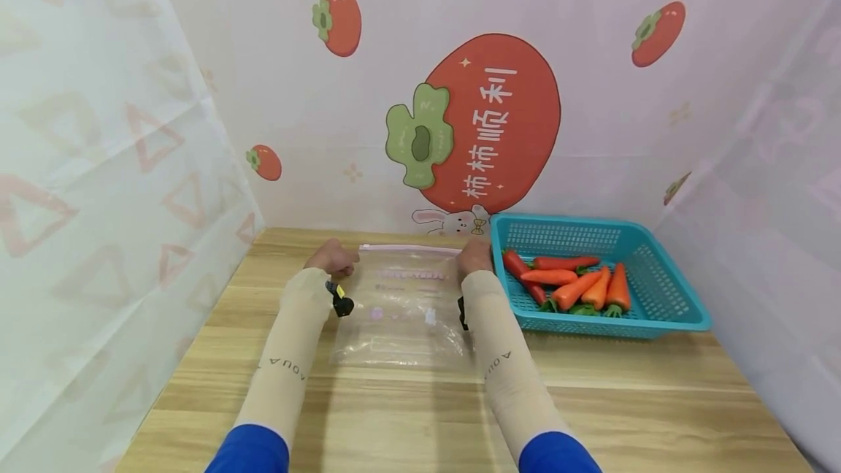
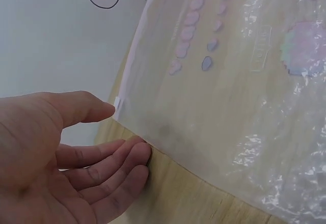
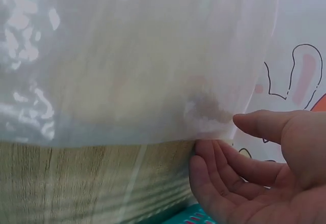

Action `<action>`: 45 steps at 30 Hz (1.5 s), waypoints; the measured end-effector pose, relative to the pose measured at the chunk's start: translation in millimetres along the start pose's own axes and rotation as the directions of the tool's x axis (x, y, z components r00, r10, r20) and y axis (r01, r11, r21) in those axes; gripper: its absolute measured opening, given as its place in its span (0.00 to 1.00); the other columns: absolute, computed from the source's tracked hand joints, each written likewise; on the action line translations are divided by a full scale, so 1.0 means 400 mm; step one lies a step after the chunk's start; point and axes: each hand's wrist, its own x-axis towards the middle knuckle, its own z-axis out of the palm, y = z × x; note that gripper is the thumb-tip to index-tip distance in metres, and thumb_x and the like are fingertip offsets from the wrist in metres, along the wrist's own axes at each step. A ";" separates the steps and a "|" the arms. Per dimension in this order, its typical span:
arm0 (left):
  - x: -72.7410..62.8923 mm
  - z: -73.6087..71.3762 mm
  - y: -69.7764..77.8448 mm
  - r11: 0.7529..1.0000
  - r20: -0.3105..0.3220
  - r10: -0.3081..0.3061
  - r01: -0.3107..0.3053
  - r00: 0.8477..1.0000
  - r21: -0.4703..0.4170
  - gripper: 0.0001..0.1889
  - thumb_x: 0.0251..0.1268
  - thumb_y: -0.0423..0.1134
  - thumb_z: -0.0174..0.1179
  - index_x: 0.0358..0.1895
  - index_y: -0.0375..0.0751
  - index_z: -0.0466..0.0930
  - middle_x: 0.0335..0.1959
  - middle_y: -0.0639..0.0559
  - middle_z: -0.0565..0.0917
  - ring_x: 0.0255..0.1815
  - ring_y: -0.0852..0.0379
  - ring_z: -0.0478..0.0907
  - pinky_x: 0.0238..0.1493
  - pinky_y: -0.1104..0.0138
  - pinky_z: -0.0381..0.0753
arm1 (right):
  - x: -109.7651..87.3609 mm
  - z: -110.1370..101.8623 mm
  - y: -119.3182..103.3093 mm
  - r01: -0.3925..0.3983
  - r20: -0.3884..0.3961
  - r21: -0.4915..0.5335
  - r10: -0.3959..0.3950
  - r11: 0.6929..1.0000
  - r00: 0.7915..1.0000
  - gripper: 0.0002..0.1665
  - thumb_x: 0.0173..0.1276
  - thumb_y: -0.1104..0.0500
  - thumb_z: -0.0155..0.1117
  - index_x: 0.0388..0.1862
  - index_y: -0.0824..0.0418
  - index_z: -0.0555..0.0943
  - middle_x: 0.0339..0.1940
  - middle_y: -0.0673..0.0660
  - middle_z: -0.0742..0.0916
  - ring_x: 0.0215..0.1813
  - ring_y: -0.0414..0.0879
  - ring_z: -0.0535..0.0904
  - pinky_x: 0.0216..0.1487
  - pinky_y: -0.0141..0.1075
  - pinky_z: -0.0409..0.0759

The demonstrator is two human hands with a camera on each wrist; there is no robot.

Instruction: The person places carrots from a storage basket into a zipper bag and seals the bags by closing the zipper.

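Note:
A clear zip bag [image 1: 404, 298] with pink and purple prints lies on the table, its pink zip strip [image 1: 407, 248] along the far edge. My left hand [image 1: 333, 259] is at the far left corner. In the left wrist view its thumb [image 2: 99, 111] touches the strip's end by the white slider [image 2: 117, 103], while the loosely bent fingers meet the side edge, with a gap below the thumb. At the far right corner is my right hand [image 1: 474, 257], thumb [image 3: 257, 122] and fingertips at the bag's edge; whether they pinch it is hidden.
Right of the bag stands a turquoise plastic basket [image 1: 677, 290] holding several carrots [image 1: 594, 288] and red peppers [image 1: 515, 265]. Its left side is close to my right hand. A printed cloth backdrop [image 1: 296, 93] rises behind the wooden table [image 1: 407, 422] and along both sides.

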 end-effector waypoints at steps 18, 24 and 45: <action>-0.019 0.003 -0.023 0.980 0.000 0.193 -0.193 0.981 -0.052 0.16 0.77 0.30 0.50 0.25 0.31 0.71 0.19 0.53 0.70 0.24 0.57 0.67 0.32 0.67 0.70 | -0.001 -0.021 -0.004 -0.003 0.062 0.131 -0.005 0.991 0.998 0.18 0.79 0.60 0.59 0.60 0.71 0.79 0.57 0.66 0.85 0.57 0.59 0.79 0.68 0.53 0.82; -0.032 -0.030 -0.026 0.977 -0.100 0.180 -0.189 0.979 -0.097 0.13 0.80 0.33 0.52 0.35 0.26 0.77 0.30 0.49 0.77 0.34 0.56 0.73 0.43 0.64 0.78 | -0.019 -0.060 -0.031 0.082 0.050 0.172 -0.092 0.982 0.994 0.23 0.78 0.61 0.61 0.68 0.68 0.75 0.64 0.67 0.83 0.62 0.62 0.78 0.71 0.58 0.79; -0.142 -0.157 0.069 0.927 -0.163 0.342 -0.361 0.925 -0.104 0.17 0.82 0.35 0.54 0.60 0.22 0.77 0.50 0.38 0.82 0.45 0.58 0.81 0.51 0.73 0.85 | -0.112 -0.263 -0.066 0.428 0.004 0.209 -0.438 0.879 0.899 0.20 0.81 0.56 0.62 0.35 0.71 0.87 0.28 0.61 0.86 0.29 0.48 0.74 0.33 0.38 0.72</action>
